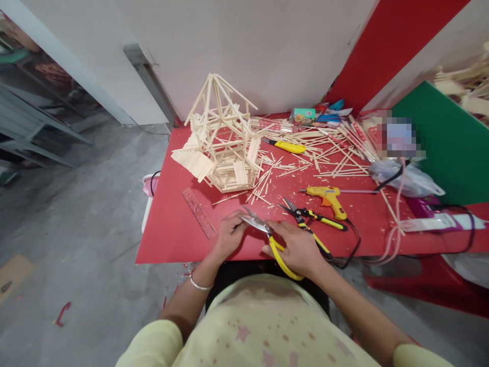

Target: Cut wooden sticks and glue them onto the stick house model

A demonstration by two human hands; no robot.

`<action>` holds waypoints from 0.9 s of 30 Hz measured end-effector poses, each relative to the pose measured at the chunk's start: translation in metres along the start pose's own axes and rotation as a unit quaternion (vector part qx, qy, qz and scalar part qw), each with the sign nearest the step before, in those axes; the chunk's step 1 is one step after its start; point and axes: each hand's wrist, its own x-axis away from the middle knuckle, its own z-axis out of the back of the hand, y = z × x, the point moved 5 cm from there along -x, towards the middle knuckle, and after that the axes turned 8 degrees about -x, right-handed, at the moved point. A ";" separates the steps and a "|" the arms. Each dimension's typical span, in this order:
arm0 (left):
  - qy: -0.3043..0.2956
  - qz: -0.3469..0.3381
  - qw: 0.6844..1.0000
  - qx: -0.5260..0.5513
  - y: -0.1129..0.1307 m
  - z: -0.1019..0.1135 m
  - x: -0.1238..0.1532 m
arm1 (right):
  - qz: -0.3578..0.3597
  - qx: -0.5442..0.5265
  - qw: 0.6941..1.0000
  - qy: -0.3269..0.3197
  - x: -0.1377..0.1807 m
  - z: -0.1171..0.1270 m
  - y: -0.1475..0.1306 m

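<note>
My right hand [300,247] is wrapped round the yellow handle of a pair of scissors [262,225] near the front edge of the table. The blades are parted and point left, toward my left hand [231,232]. Its fingers are pinched together by the blade tips; what they hold, if anything, is too small to make out. Beyond both hands stands a house-like frame of thin wooden sticks [219,122], with a peaked top and slatted panels. A clear ruler [199,213] lies left of my left hand. Yellow-and-black cutters [296,211] lie beyond my right hand.
A yellow glue gun [326,196] with a black cord lies on the red table [164,224]. Behind it are loose wooden sticks [328,148] and a yellow utility knife [288,146]. A plastic bag [407,178] and a green board [439,142] are at the right.
</note>
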 end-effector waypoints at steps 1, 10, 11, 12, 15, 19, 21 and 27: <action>-0.006 -0.003 1.000 0.000 0.001 0.000 0.000 | 0.003 -0.010 1.000 -0.003 0.000 0.000 0.000; -0.015 -0.012 1.000 -0.009 0.003 0.001 -0.001 | 0.008 -0.072 0.997 -0.004 0.000 -0.003 -0.001; -0.015 -0.008 1.000 -0.012 0.003 0.001 -0.001 | 0.008 -0.081 0.997 0.001 0.000 -0.005 -0.001; -0.017 -0.004 1.000 -0.015 0.003 0.001 -0.001 | 0.006 -0.094 0.996 0.002 0.000 -0.006 0.000; -0.030 0.013 0.999 -0.025 0.002 0.000 -0.001 | -0.004 -0.134 0.991 -0.010 0.001 -0.011 0.004; -0.039 0.024 0.999 0.008 -0.002 -0.001 -0.002 | 0.010 -0.081 0.997 0.000 -0.001 -0.006 0.005; -0.045 0.029 0.998 0.033 -0.003 0.000 -0.003 | 0.018 -0.027 0.999 0.005 -0.002 -0.002 0.004; -0.101 0.037 0.993 0.043 -0.001 0.003 -0.007 | 0.040 0.005 0.999 -0.006 -0.006 0.007 0.003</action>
